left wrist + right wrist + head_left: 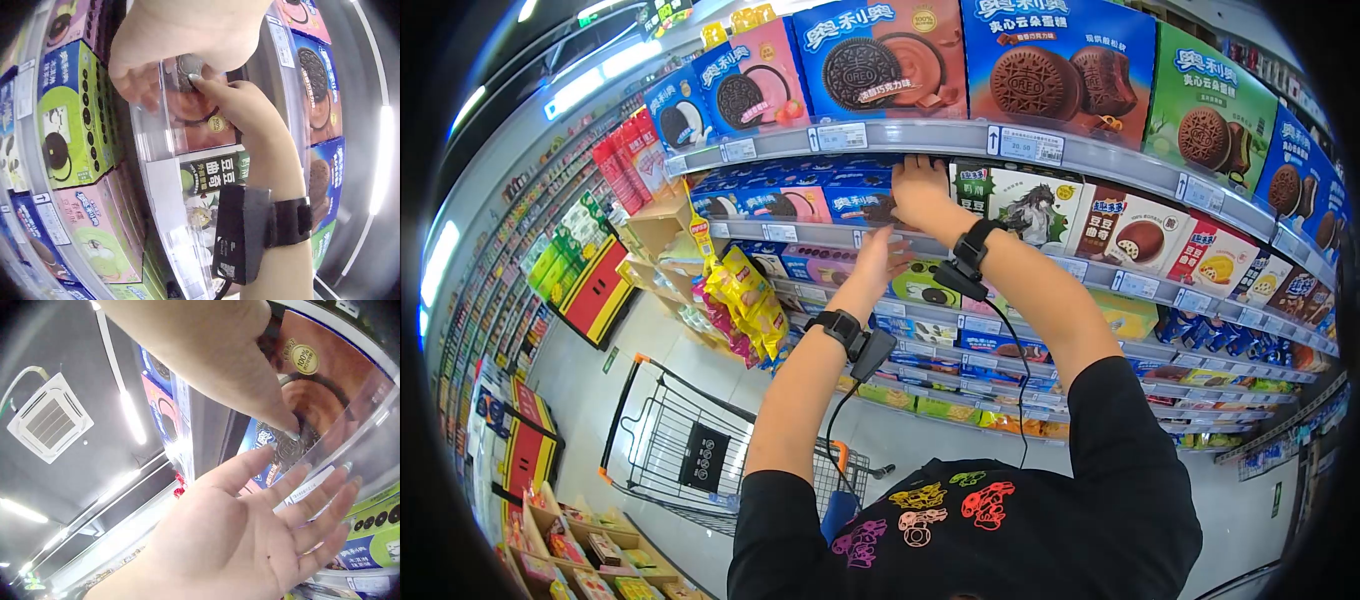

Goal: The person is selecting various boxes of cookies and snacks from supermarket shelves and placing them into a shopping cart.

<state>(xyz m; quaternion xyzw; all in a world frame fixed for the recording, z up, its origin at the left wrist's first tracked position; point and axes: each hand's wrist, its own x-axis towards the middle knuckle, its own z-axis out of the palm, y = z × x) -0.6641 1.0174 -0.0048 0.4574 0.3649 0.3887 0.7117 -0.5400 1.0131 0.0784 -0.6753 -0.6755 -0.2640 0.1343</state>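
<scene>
A brown-and-blue Oreo box (206, 134) stands on the second shelf behind a clear lip. My right hand (925, 195) reaches over this box, fingers at its top edge and thumb against its printed front; the fingertips behind are hidden. Just below, my left hand (878, 265) is held in front of the shelf edge. In the right wrist view the left palm (250, 531) faces the camera with the fingers spread, close to the clear lip, holding nothing.
White cookie boxes (1035, 210) stand right of the right hand, blue Oreo boxes (750, 205) to the left. Large Oreo boxes (1055, 70) fill the shelf above. Yellow snack bags (745, 300) hang at the shelf end. A shopping cart (670, 440) stands at the lower left.
</scene>
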